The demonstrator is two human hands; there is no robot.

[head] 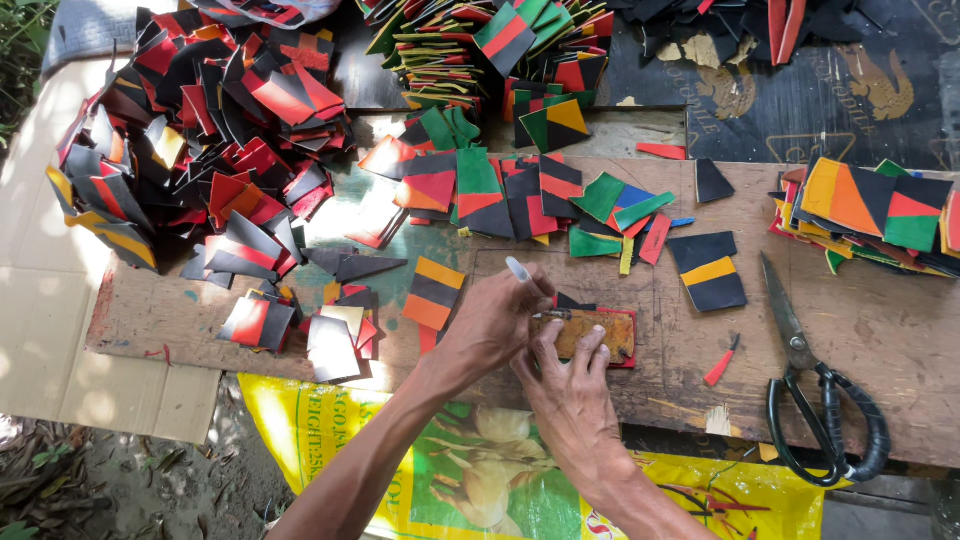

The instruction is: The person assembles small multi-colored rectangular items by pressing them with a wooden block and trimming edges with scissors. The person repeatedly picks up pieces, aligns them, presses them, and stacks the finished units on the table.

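Note:
My left hand grips a pen with a white cap, its tip against the left edge of a brown rectangular template. That template lies on a red and black piece of material on the wooden board. The fingers of my right hand are spread and press down on the template's near edge. The two hands touch each other over the template.
Black-handled scissors lie on the board to the right. A black and yellow piece and a small red scrap lie nearby. Heaps of red, black, green and orange pieces fill the left, back and right. A yellow printed sack hangs below.

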